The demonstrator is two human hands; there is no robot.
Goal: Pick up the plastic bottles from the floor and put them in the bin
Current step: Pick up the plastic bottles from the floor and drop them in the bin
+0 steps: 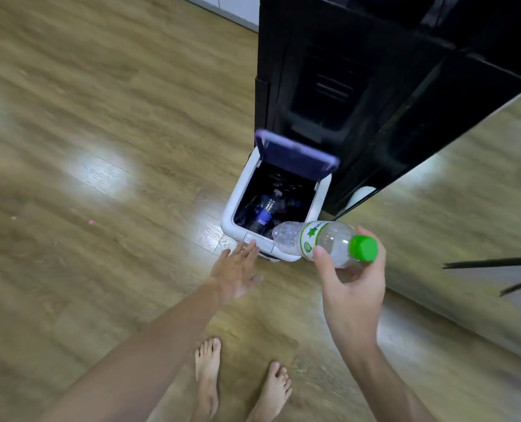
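Bottle (pixel 323 243) in the right hand (pixel 352 280), clear plastic with a green cap and a green-and-white label, held on its side just above the near right corner of the bin (pixel 230 208). Thumb and fingers are curled round the neck end, close to the cap, and the base of the bottle points left and away over the bin's rim. The bin is white, standing on the wooden floor (pixel 100 132) against a tall black cabinet (pixel 359 71), and its purple lid (pixel 295 152) is tipped up at the far side, so the dark inside is open to view. Down in there lies another clear bottle with a blue label (pixel 266 210), among other things too dark to make out. The left hand (pixel 236 271) reaches out low toward the near front edge of the bin, fingers straight and spread, holding nothing; the fingertips are at the front panel, though I cannot tell whether they touch it. Two bare feet (pixel 207 370) stand on the floor at the near edge. Glossy wall panelling runs along the right.
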